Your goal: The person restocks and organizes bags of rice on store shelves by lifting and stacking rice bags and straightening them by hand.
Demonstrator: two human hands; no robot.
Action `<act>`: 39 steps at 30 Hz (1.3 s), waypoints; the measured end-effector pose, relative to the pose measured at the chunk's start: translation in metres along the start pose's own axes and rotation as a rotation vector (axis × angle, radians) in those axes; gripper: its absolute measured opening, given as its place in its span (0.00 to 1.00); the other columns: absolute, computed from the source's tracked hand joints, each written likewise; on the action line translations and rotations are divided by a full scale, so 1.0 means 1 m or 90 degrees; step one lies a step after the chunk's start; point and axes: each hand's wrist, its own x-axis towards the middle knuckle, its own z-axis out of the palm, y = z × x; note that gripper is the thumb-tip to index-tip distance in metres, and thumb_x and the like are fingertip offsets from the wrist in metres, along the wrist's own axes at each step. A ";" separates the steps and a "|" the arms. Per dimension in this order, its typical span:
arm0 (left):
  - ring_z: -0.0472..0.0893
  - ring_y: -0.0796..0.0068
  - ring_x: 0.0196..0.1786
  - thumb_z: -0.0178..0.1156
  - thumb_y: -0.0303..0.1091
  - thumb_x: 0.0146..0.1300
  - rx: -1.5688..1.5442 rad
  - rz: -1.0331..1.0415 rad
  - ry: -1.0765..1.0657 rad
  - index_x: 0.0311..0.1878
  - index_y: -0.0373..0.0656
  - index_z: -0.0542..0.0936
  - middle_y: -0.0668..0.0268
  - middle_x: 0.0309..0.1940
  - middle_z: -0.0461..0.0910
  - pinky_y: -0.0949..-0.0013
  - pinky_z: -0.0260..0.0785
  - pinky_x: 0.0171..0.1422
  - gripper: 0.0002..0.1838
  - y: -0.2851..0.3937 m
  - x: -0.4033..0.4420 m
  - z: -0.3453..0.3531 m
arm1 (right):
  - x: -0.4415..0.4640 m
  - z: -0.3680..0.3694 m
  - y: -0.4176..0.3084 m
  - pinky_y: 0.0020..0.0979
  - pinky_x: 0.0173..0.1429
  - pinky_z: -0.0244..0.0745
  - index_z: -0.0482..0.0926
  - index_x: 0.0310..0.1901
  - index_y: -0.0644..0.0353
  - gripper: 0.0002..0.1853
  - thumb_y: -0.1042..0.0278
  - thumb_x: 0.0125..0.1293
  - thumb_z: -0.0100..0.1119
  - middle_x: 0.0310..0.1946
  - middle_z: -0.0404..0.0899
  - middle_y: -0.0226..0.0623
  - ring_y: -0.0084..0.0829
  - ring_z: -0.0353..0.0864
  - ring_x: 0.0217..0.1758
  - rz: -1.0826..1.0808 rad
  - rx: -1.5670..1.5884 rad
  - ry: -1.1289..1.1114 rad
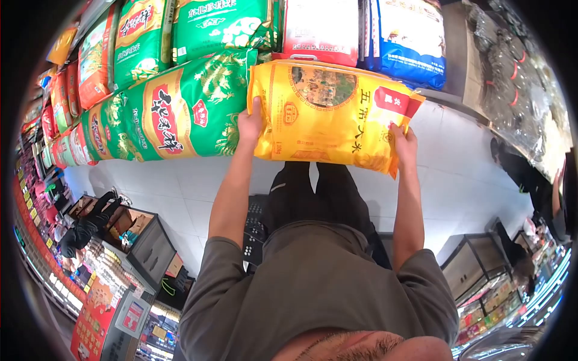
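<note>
A yellow rice bag (319, 114) with a red corner label and a printed picture panel is held crosswise in front of my body. My left hand (250, 125) grips its left end, with the thumb up along the edge. At the other end my right hand (404, 143) has its fingers closed on the corner by the red and yellow seam. The bag's underside is hidden. Beside my left hand lies a large green rice bag (186, 111) with gold dragons, close against the yellow bag's left edge.
Behind stand more upright bags: green (220, 27), white and red (320, 30), and white and blue (409, 42). Plastic-wrapped goods (512, 78) lie at the right. Wooden display crates (147, 246) and a person in dark clothing (90, 225) are at the left.
</note>
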 end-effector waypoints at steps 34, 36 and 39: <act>0.51 0.43 0.81 0.50 0.43 0.69 0.447 0.612 -0.047 0.73 0.41 0.68 0.47 0.77 0.58 0.40 0.37 0.82 0.31 0.022 -0.063 0.042 | -0.031 0.115 -0.021 0.59 0.78 0.45 0.72 0.68 0.52 0.27 0.63 0.66 0.50 0.74 0.62 0.49 0.50 0.55 0.79 -0.536 -0.439 0.207; 0.49 0.42 0.82 0.51 0.43 0.68 0.433 0.600 -0.049 0.74 0.39 0.66 0.45 0.78 0.56 0.39 0.36 0.82 0.33 0.023 -0.061 0.042 | -0.032 0.115 -0.023 0.59 0.78 0.45 0.72 0.68 0.51 0.27 0.63 0.66 0.51 0.74 0.62 0.48 0.49 0.55 0.79 -0.532 -0.431 0.202; 0.47 0.41 0.82 0.51 0.45 0.69 0.445 0.588 -0.009 0.75 0.36 0.63 0.42 0.78 0.52 0.38 0.35 0.82 0.35 0.022 -0.061 0.043 | -0.032 0.115 -0.022 0.59 0.79 0.44 0.72 0.68 0.51 0.27 0.63 0.66 0.50 0.74 0.62 0.47 0.48 0.55 0.80 -0.530 -0.437 0.206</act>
